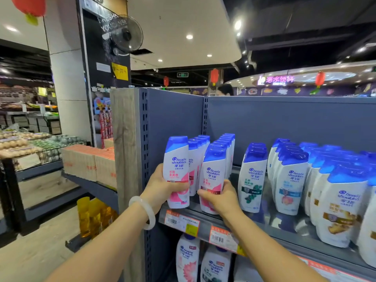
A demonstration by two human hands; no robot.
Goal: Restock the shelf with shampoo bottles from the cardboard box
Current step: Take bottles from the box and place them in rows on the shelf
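Head view: left hand [162, 185] grips a pink-label bottle [176, 171] at the shelf's [205, 217] near-left edge, tilted; right hand [216, 197] clasps the front bottle [212, 180] of the neighbouring row – better stand both upright, labels forward – cardboard box unseen

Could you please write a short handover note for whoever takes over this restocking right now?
Left hand has a grip on a pink-label bottle, held at the front left of the top shelf.
Right hand grips the front bottle of the next pink row, standing on the shelf.
Done: two pink rows behind look nearly full.
Left: seat both bottles and face them. The cardboard box is out of view.
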